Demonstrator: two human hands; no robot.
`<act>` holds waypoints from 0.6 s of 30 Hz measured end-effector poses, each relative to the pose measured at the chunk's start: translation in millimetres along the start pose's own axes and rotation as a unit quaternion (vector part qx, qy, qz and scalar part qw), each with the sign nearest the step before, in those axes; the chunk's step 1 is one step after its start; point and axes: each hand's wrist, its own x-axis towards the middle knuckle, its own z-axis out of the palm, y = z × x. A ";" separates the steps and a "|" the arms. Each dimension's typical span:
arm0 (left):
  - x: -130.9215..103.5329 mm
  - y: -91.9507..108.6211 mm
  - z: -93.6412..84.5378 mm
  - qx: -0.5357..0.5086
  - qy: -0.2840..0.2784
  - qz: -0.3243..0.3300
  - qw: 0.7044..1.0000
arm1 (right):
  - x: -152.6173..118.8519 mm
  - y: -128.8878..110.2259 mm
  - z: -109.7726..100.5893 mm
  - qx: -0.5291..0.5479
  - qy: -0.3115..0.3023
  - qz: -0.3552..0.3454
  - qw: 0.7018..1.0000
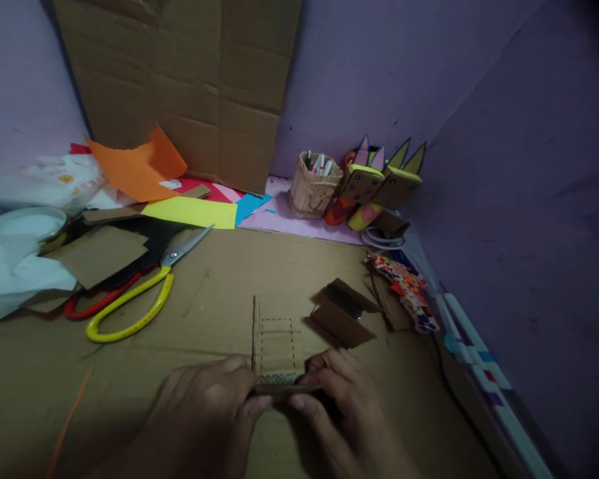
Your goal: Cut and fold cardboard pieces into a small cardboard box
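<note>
A small brown cardboard piece is pinched at both ends, seen nearly edge-on near the bottom middle. My left hand closes on its left end, thumb below and fingers above. On its right end my right hand is closed in the same way. Just beyond the piece, a dashed rectangle and dark lines are marked on the cardboard sheet, with a grey patterned strip at their near end. A folded cardboard piece lies beyond my right hand.
Yellow-and-red-handled scissors lie at the left by cardboard scraps and a white bag. Colored papers, a pen holder and animal-faced paper figures stand or lie along the back. Patterned fabric is at right.
</note>
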 end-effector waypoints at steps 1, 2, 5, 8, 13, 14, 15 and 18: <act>0.8 2.0 -0.3 0.017 0.005 -0.015 1.000 | 0.3 0.1 0.8 -0.006 0.005 0.005 1.000; 1.6 3.9 -0.3 0.031 0.010 -0.028 0.999 | 0.3 0.5 1.5 -0.013 0.007 0.012 1.000; 4.7 7.2 0.7 0.048 -0.003 -0.068 0.997 | -0.7 1.8 3.7 -0.038 0.004 0.037 0.999; 8.1 6.7 1.6 0.029 -0.038 -0.098 0.994 | 0.4 1.7 6.4 -0.066 0.010 0.058 0.996; 13.6 5.1 3.1 0.009 -0.098 -0.134 0.986 | 5.1 0.9 9.2 -0.105 0.032 0.060 0.992; 14.6 5.2 3.3 0.009 -0.103 -0.138 0.985 | 5.7 0.9 9.2 -0.109 0.035 0.056 0.992; 15.5 5.3 3.3 0.007 -0.109 -0.139 0.984 | 6.1 0.9 9.0 -0.109 0.037 0.053 0.992; 17.5 5.5 2.7 -0.002 -0.125 -0.144 0.982 | 6.5 -0.4 8.6 -0.091 0.036 0.055 0.994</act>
